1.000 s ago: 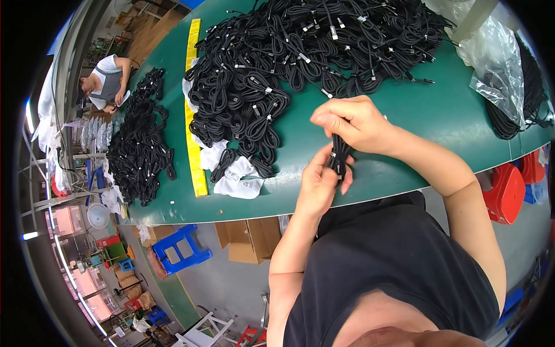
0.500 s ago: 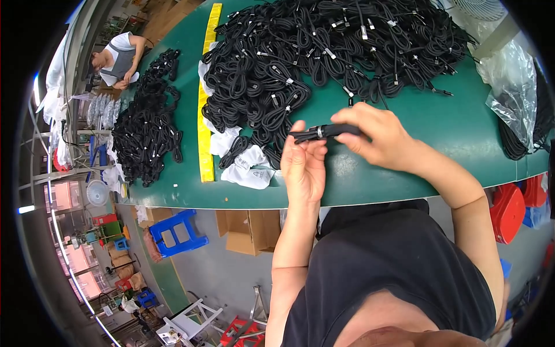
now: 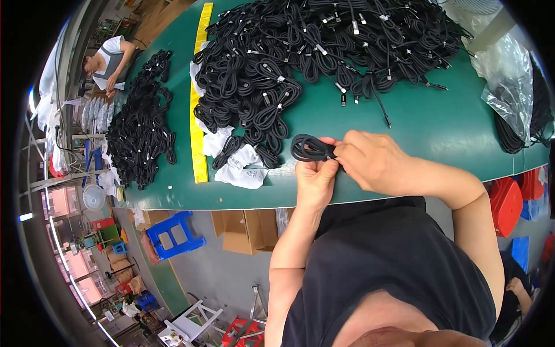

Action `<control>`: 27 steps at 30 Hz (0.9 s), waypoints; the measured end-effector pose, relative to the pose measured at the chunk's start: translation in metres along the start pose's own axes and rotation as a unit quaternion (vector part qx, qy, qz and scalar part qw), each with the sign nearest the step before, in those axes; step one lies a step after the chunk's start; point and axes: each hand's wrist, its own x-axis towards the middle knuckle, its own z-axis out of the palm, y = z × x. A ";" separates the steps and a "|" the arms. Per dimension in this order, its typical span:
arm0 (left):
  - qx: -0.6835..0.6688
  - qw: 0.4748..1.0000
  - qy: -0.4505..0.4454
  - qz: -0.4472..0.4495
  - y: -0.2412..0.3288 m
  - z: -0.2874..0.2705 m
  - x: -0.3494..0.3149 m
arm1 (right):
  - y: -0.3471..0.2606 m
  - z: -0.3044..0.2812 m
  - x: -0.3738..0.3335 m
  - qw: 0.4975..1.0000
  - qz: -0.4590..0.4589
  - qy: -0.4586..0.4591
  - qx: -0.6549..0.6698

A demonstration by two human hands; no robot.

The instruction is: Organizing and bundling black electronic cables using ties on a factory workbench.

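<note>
A coiled black cable point(image 3: 309, 148) is between my two hands, just above the near edge of the green table point(image 3: 439, 118). My left hand point(image 3: 315, 180) grips the bundle from below, thumb pressed against its middle. From the right, my right hand point(image 3: 373, 162) pinches the same coil where it is gathered, its fingers bent and closed. The loops stick out to the left of my hands; the cable's other end is hidden by my right fingers. Beyond them lies a big heap of black coiled cables point(image 3: 260, 92) with silver plugs.
Yellow tape point(image 3: 198, 115) runs across the table, with white plastic bags point(image 3: 243, 168) beside it. A second cable pile point(image 3: 141, 124) lies left, near a person point(image 3: 113, 63). Clear plastic point(image 3: 509, 87) hangs at right. Below stand a blue stool point(image 3: 175, 235) and a cardboard box point(image 3: 245, 231).
The cable has turned, so its loops now face me more openly. Both hands have moved slightly lower and closer together, and the right fingers have closed in at the bundle's middle.
</note>
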 end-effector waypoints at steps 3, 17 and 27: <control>0.010 1.000 -0.013 0.010 0.010 0.003 0.005 | -0.005 -0.004 0.003 0.998 0.025 0.042 -0.045; 0.003 1.000 -0.002 0.013 0.007 0.004 -0.002 | 0.001 -0.015 -0.012 0.947 0.219 0.027 0.234; 0.125 0.991 0.001 -0.042 0.017 -0.011 -0.009 | 0.012 -0.003 -0.031 0.966 0.124 0.113 0.198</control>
